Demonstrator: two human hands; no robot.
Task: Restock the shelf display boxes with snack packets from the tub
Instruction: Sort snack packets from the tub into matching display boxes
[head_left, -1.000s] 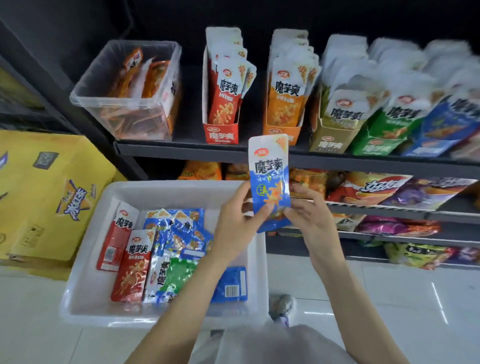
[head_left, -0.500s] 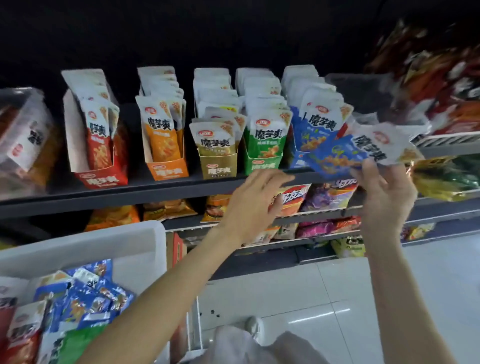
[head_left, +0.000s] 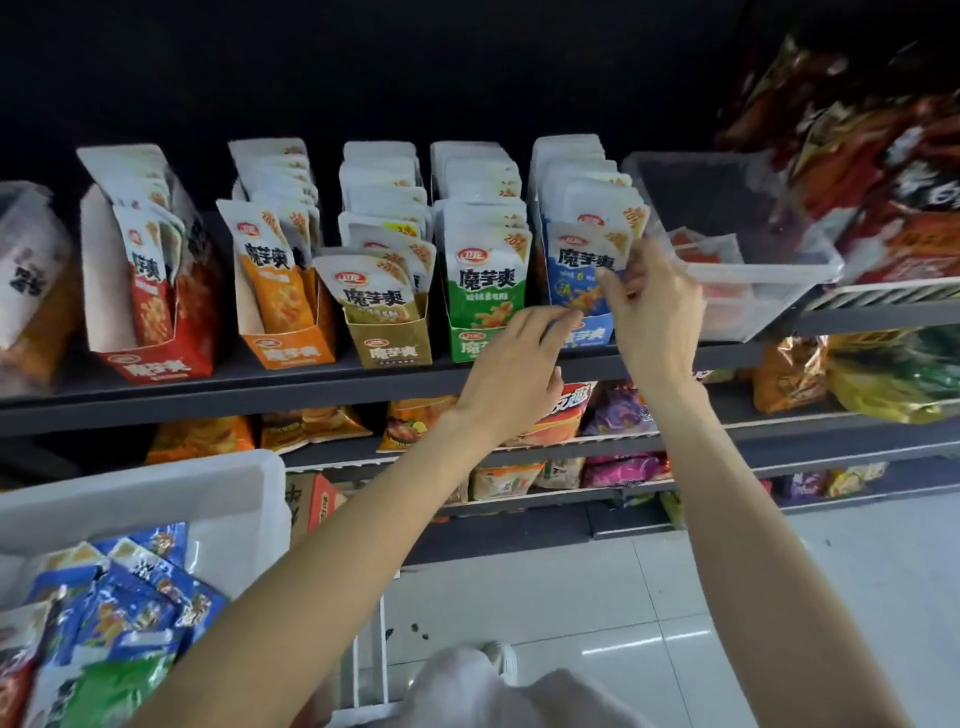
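Observation:
A blue snack packet (head_left: 577, 262) stands upright at the front of the blue display box (head_left: 589, 335) on the dark shelf (head_left: 311, 387). My right hand (head_left: 652, 306) pinches the packet's right edge with curled fingers. My left hand (head_left: 511, 364) reaches to the box's front lip, fingers extended and touching it. The white tub (head_left: 156, 493) at the lower left holds several blue, green and red packets (head_left: 119, 613).
Red (head_left: 156, 358), orange (head_left: 288, 348), tan (head_left: 395, 343) and green (head_left: 475, 338) display boxes line the shelf to the left. A clear plastic bin (head_left: 727, 249) sits right of the blue box. Lower shelves hold snack bags. White tiled floor lies below.
The view swung from the tub up to the shelf. My right hand carried the blue packet to the blue box and stood it upright there. My left hand let go and reached to the box front.

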